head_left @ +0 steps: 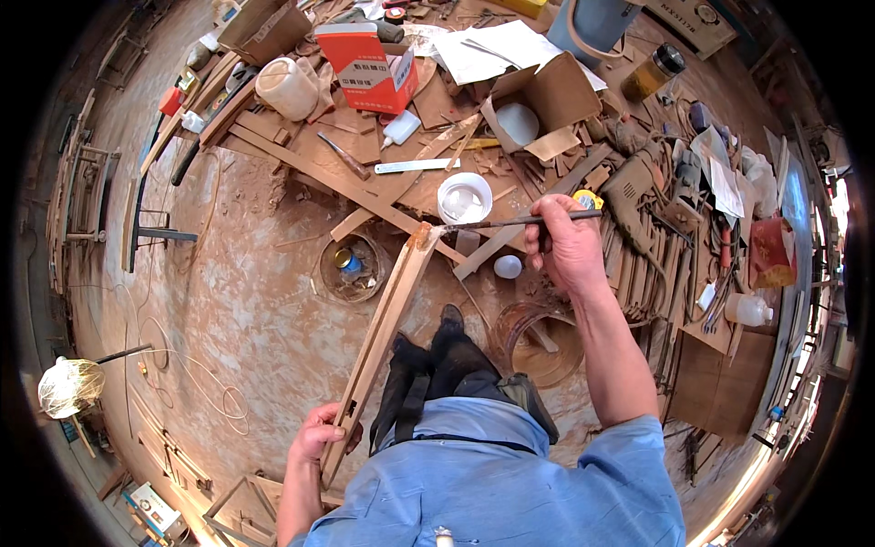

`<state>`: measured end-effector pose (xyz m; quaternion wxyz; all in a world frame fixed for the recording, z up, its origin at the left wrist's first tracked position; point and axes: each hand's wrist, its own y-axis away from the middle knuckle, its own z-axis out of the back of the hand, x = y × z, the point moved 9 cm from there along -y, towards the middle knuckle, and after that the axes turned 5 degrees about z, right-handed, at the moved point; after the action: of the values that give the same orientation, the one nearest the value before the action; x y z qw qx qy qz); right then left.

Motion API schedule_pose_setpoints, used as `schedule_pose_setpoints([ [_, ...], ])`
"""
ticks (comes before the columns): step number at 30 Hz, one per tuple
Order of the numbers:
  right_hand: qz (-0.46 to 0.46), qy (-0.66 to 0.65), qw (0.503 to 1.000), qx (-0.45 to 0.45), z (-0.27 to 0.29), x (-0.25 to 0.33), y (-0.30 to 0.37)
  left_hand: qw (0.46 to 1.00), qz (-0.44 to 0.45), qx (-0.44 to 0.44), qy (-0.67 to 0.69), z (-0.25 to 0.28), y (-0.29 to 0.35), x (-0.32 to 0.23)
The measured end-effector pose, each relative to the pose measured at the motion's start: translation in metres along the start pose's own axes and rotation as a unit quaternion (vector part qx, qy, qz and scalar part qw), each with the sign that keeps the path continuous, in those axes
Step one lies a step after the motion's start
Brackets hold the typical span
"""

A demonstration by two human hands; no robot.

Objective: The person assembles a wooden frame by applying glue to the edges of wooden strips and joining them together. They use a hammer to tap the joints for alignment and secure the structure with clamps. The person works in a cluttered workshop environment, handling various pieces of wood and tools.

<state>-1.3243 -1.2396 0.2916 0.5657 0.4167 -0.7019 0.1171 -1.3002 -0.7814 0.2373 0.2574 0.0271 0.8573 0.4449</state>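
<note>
My left hand (pixel 318 434) is closed around the near end of a long wooden bar (pixel 383 323), which has a groove along it and a small dark slot near my fingers. The bar slants up and away to the workbench edge, where its far end is stained orange-brown. In my right hand (pixel 567 241) is a thin dark brush (pixel 510 221), pinched near its back end. Its tip meets the far end of the bar, with a whitish smear there. Just beyond the tip stands a white tub (pixel 465 198) with pale contents.
A cluttered workbench (pixel 428 187) holds wood offcuts, a red box (pixel 365 73), an open cardboard box (pixel 547 100), a steel ruler (pixel 415 166) and a power drill (pixel 629 187). Below its edge stand a round bucket (pixel 319 273) with a blue can and another round container (pixel 556 369). A cable (pixel 205 378) lies on the floor.
</note>
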Motion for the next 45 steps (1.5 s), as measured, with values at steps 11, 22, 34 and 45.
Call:
schedule_pose_setpoints([
  [11,0.030,0.109,0.993,0.028,-0.009,0.007,0.020,1.000,-0.004,-0.030,-0.005,0.003,0.001,-0.001],
  [22,0.067,0.159,0.983,0.055,-0.034,0.023,0.038,0.998,-0.021,-0.014,-0.056,-0.007,0.002,-0.015],
  [34,0.037,0.161,0.984,0.061,-0.040,0.017,0.045,0.998,-0.014,-0.024,-0.058,-0.002,0.002,-0.011],
  [45,0.123,0.155,0.979,-0.048,0.005,0.021,0.006,0.998,-0.034,-0.039,-0.024,0.010,0.000,-0.010],
])
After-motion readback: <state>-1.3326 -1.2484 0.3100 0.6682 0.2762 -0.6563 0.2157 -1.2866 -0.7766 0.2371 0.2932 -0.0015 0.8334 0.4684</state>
